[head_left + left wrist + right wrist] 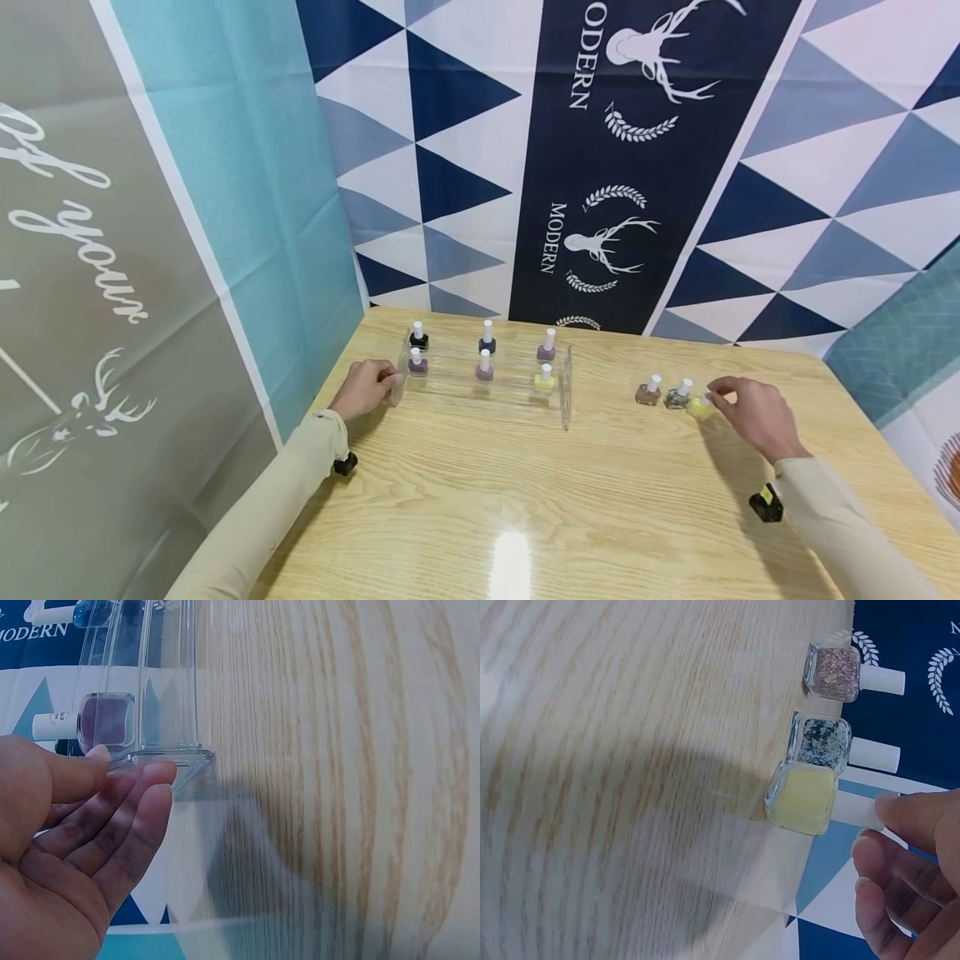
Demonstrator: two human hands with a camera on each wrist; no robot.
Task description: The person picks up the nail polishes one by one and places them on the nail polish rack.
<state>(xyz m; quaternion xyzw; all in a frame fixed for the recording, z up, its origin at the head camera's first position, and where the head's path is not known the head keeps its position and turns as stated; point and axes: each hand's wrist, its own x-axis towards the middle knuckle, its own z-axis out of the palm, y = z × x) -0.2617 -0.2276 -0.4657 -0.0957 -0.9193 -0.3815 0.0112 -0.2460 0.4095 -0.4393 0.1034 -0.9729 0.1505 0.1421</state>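
Observation:
My right hand pinches the white cap of a yellow nail polish bottle between thumb and fingers. That bottle stands upright on the table, touching a bottle with black and white flakes; a glittery pinkish-brown bottle is just beyond. At the left, my left hand holds the end panel of a clear tiered display rack, thumb and fingertips at its edge. A purple bottle sits in the rack close to the left thumb.
On the rack's tiers stand several more bottles, among them a black one, a dark blue one and a yellow one. The wooden table meets patterned cloth walls at the back and left.

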